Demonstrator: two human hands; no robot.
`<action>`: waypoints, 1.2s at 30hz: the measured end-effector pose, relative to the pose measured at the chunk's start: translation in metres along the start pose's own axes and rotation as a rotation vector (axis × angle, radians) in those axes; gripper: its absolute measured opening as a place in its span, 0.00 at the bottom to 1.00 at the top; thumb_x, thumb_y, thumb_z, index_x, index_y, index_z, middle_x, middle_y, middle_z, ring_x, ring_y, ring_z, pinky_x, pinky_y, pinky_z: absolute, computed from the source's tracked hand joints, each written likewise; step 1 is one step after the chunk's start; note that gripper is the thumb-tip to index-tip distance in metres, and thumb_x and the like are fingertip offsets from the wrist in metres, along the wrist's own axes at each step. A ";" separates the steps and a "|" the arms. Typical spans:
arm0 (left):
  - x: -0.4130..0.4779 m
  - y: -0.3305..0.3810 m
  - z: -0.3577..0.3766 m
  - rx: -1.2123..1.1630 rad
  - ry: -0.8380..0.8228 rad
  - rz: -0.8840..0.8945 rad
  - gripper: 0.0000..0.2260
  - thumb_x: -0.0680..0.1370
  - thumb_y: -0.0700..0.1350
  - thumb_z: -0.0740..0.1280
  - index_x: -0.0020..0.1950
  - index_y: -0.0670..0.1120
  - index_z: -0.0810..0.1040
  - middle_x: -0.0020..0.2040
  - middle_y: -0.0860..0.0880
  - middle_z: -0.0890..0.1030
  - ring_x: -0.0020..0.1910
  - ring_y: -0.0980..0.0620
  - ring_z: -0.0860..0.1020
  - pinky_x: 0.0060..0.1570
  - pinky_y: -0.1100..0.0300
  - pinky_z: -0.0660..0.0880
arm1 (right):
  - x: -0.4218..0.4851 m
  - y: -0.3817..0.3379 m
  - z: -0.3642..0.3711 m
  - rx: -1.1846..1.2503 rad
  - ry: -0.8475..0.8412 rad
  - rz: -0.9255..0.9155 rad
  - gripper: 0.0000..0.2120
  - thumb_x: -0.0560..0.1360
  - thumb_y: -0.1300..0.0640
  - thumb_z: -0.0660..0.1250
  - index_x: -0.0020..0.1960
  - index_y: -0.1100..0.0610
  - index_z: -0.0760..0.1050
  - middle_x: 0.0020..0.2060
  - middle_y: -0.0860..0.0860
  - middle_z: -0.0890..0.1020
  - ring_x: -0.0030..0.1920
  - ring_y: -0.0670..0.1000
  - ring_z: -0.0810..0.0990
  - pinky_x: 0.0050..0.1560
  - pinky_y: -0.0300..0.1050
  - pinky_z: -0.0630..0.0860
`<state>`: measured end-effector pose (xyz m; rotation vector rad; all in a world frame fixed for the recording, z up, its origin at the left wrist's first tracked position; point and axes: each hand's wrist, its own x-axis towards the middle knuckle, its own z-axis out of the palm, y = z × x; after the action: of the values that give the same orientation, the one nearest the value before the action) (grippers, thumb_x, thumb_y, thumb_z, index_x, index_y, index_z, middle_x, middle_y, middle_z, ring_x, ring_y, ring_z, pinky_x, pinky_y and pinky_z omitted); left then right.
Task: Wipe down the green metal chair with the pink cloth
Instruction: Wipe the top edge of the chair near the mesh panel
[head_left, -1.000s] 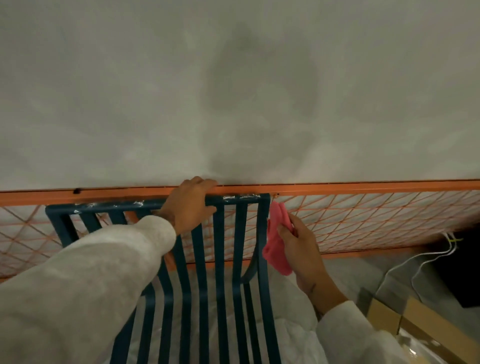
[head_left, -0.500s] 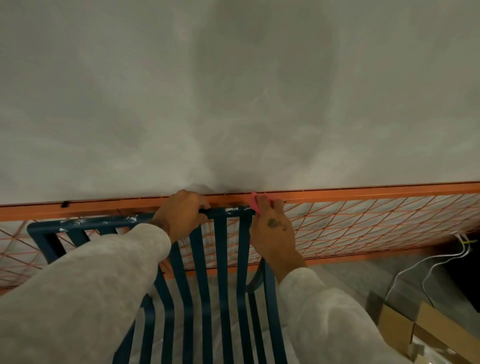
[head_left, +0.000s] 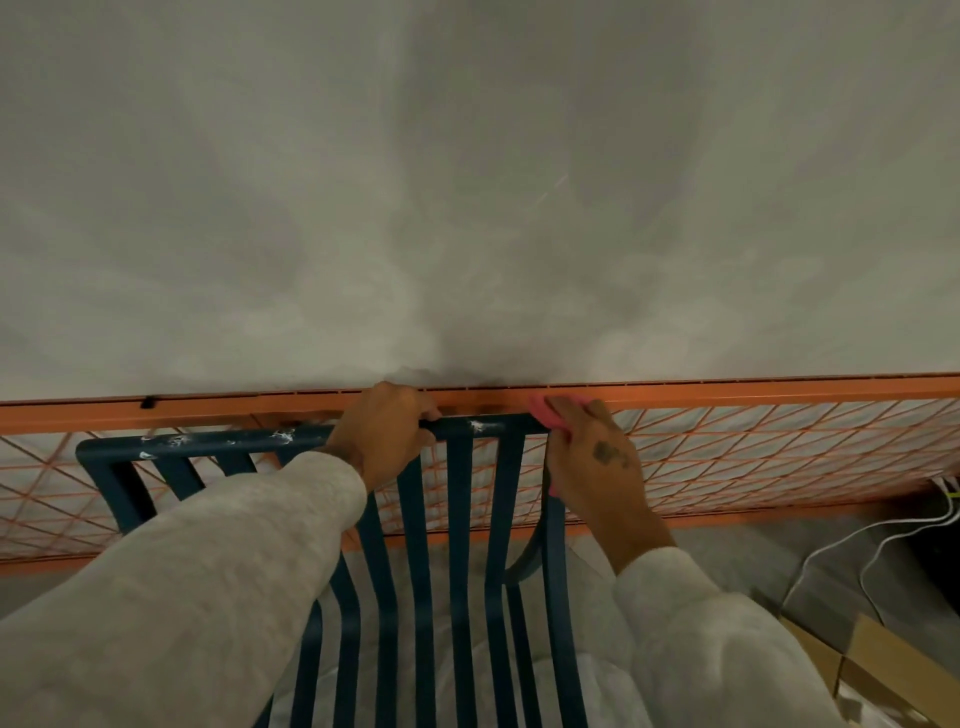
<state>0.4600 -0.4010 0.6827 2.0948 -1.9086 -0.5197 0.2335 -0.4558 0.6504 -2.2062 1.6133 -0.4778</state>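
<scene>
Whereas a second ago the right hand (head_left: 592, 462) pressed the crumpled pink cloth (head_left: 544, 407) against the side upright, it now clamps the cloth over the top right corner of the dark green slatted metal chair (head_left: 460, 519), which stands against an orange wire-mesh barrier (head_left: 779, 452). The left hand (head_left: 384, 436) still clenches the top rail (head_left: 208, 446). Wiping seems to be turning onto that rail, where white specks (head_left: 176, 440) remain. No writing is readable; the dark mark on the right hand is too blurred

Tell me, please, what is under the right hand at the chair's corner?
Pink cloth shows above and below the right hand, against the chair at its top right corner. The rest of the cloth and the corner itself are covered by the hand.
</scene>
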 end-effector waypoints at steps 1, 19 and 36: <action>0.000 0.000 0.000 -0.002 0.003 -0.004 0.10 0.76 0.42 0.69 0.56 0.47 0.83 0.51 0.48 0.84 0.47 0.51 0.81 0.49 0.54 0.80 | 0.004 -0.001 0.001 -0.004 0.010 0.048 0.16 0.81 0.56 0.60 0.68 0.51 0.71 0.61 0.53 0.74 0.50 0.53 0.79 0.52 0.46 0.80; 0.001 -0.001 0.000 0.033 0.012 -0.013 0.11 0.75 0.42 0.70 0.57 0.47 0.82 0.54 0.49 0.84 0.48 0.51 0.81 0.51 0.55 0.79 | -0.026 -0.025 0.042 0.192 0.206 -0.024 0.29 0.78 0.66 0.65 0.77 0.57 0.63 0.67 0.59 0.74 0.47 0.59 0.82 0.49 0.52 0.83; -0.001 0.002 0.000 0.070 0.020 -0.022 0.10 0.76 0.42 0.68 0.56 0.48 0.82 0.51 0.48 0.84 0.45 0.51 0.81 0.46 0.55 0.79 | 0.009 -0.057 0.011 -0.102 -0.181 0.017 0.11 0.81 0.52 0.59 0.61 0.52 0.74 0.54 0.52 0.76 0.47 0.53 0.77 0.43 0.41 0.73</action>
<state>0.4580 -0.4005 0.6836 2.1583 -1.9212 -0.4409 0.2889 -0.4478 0.6685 -2.2348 1.5911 -0.1884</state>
